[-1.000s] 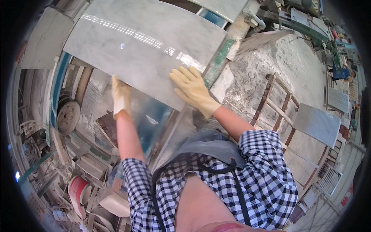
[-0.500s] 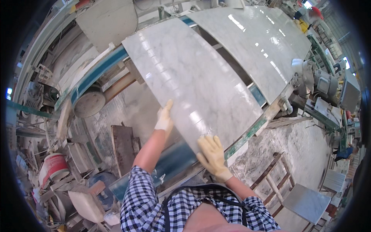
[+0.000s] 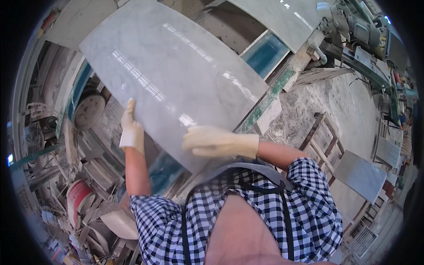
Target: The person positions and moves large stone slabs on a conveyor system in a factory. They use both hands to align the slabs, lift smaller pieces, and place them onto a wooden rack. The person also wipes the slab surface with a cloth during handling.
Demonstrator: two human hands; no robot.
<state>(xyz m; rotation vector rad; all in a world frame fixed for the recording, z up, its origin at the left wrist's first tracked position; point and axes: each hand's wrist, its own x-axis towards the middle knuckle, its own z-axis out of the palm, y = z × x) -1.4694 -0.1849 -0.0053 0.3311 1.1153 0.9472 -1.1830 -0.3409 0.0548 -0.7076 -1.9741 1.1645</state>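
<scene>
A: On my feed, what is different from half a second ago?

B: Between the marble slab (image 3: 176, 79) and the second slab (image 3: 285, 20), I see a wider opening now, and more of the blue panel (image 3: 266, 54) shows there. The right hand (image 3: 218, 142) has turned sideways; earlier its fingers pointed away from the body.

A: And how does the marble slab look to you?

B: It is pale grey with soft cloudy veins, polished, with broken bands of light reflected on it. It lies flat across the bench, in front of the body, one corner almost at the waist.

A: The hands, please?

B: The gloved left hand (image 3: 132, 130) is at the long edge, thumb raised; its other fingers are partly hidden, so I cannot tell how firmly it holds. The gloved right hand is stretched out over the near end, blurred, gripping nothing that I can see. I cannot tell if it presses.

A: Further out?

B: A red-and-white bucket (image 3: 80, 198) at left, and at right a wooden frame (image 3: 319, 132) beside a grey slab (image 3: 360, 174).
</scene>
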